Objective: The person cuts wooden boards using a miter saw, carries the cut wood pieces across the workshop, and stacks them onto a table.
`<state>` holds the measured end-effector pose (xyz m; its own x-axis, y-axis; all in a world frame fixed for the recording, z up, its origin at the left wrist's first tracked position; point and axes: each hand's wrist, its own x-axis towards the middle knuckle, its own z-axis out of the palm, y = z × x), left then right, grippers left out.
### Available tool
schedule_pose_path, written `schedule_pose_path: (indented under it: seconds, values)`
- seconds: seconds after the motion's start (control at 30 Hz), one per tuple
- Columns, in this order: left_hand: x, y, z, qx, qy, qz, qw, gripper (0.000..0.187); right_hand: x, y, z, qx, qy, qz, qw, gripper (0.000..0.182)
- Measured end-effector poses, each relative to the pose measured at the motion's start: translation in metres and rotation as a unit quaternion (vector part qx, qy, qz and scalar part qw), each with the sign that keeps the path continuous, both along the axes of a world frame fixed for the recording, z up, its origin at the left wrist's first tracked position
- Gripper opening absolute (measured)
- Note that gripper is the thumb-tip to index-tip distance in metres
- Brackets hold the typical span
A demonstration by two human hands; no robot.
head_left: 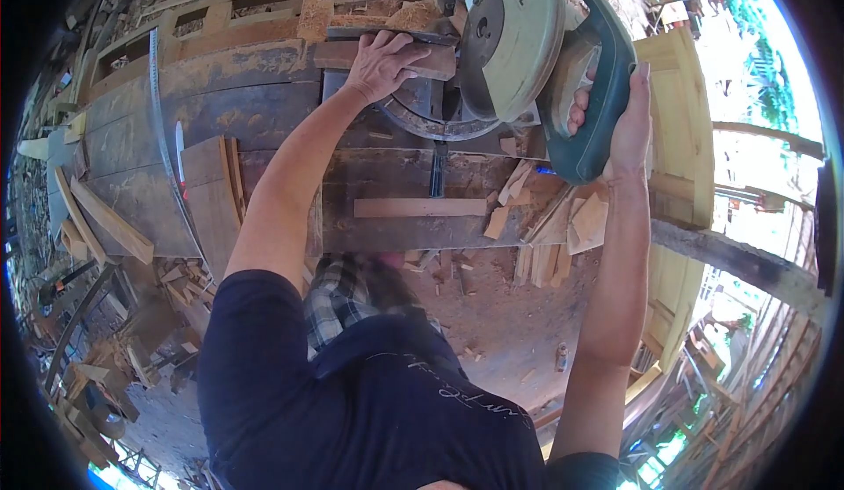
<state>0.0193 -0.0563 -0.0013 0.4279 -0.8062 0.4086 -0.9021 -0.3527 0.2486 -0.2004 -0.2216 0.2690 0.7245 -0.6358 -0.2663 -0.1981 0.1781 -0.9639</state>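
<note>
My left hand [381, 66] lies over a short reddish-brown wood block [435, 63], its fingers curled over the top and pressing it against the fence of the mitre saw [514, 42]. My right hand [626, 130] is wrapped round the saw's dark green handle [585, 160], with fingertips showing through the grip opening. The round blade guard stands just right of the block and covers most of the blade. Below the block are the saw's curved metal base [440, 128] and a black adjusting handle [437, 169].
A cut wood strip [419, 208] lies along the bench [272, 94] near its front edge. Thin offcuts [519, 187] are piled to the right. A metal ruler [164, 130], a knife [181, 158] and brown boards [214, 196] lie left. Pale panels [690, 112] stand at the right.
</note>
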Motion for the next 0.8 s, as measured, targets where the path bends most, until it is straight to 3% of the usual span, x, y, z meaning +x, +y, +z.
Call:
schedule_pose_path:
  seconds: [0.8]
  values:
    - [-0.001, -0.002, -0.002, -0.006, -0.015, 0.007, 1.0, 0.052, -0.014, 0.002, -0.03, -0.024, -0.005, -0.006, 1.0, 0.07]
